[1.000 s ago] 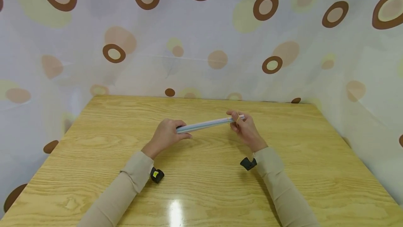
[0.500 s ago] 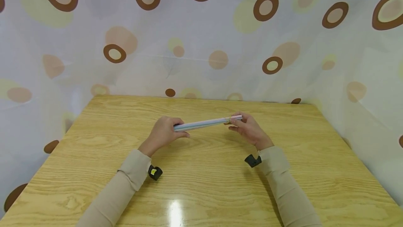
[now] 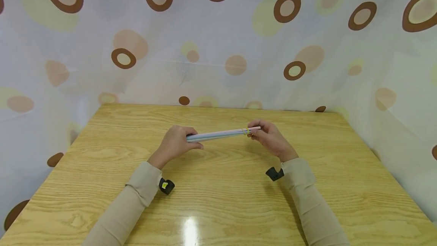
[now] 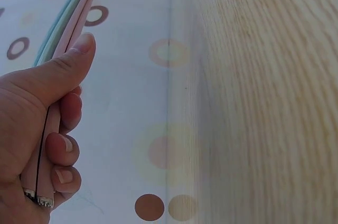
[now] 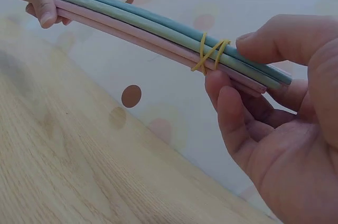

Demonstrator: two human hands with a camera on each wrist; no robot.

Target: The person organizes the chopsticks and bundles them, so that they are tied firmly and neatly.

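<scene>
Pastel straws point(image 3: 222, 134), pink and blue-green, are held as one bundle above the wooden table point(image 3: 218, 200), roughly level, with the right end slightly higher in the head view. At the left end, the bundle is clasped by the left hand point(image 3: 175, 143): in the left wrist view the fingers point(image 4: 62, 152) are seen curled round the straws and the thumb point(image 4: 58, 73) is laid along them. A beige sleeve point(image 3: 133, 196) covers the left forearm, and a small black device with a yellow patch point(image 3: 166, 185) is seen at that wrist.

Near the right end, a yellow rubber band point(image 5: 210, 53) is wound in a cross round the bundle. Just beyond the band, the tips of the straws are pinched by the right hand point(image 3: 271, 140), the thumb point(image 5: 280, 39) set on top and the fingers point(image 5: 232, 113) underneath. A black device point(image 3: 274, 173) is seen at the right wrist. Behind the table, a pale curtain with brown and yellow circles point(image 3: 218, 49) is hung.
</scene>
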